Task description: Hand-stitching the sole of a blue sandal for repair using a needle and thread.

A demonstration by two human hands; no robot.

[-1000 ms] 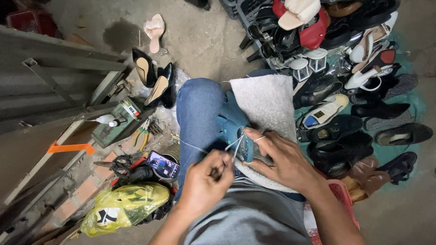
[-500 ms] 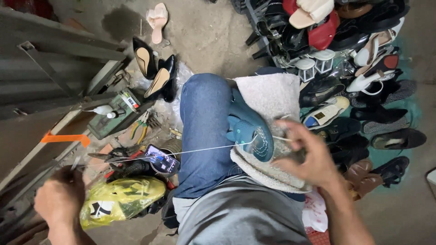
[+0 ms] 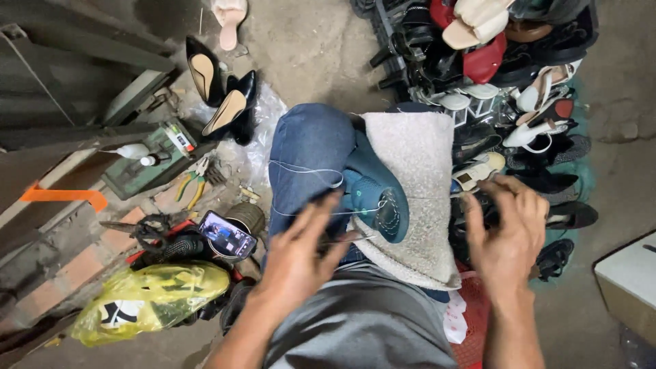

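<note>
A teal shoe [image 3: 374, 195] lies sole-up on a grey towel [image 3: 417, 171] across my lap, beside my blue-jeaned knee [image 3: 307, 147]. White thread [image 3: 304, 167] loops slack from the shoe over the knee. My left hand [image 3: 297, 256] hovers just left of the shoe with its fingers spread, blurred, over a thin dark tool. Whether it grips the tool or the thread is unclear. My right hand [image 3: 509, 236] is past the towel's right edge, fingers curled. A faint thread runs from the shoe toward its thumb.
Several shoes and sandals [image 3: 519, 102] are piled at the right. Black heels [image 3: 219, 96], a green box [image 3: 154, 157] and pliers [image 3: 191, 188] lie at the left. A phone [image 3: 227, 234], a yellow bag [image 3: 150, 301] and a red basket [image 3: 471, 328] sit close by.
My left hand, stretched far left pulling the thread taut half a second ago, has come back to the shoe, and the thread now hangs slack. My right hand has shifted slightly right.
</note>
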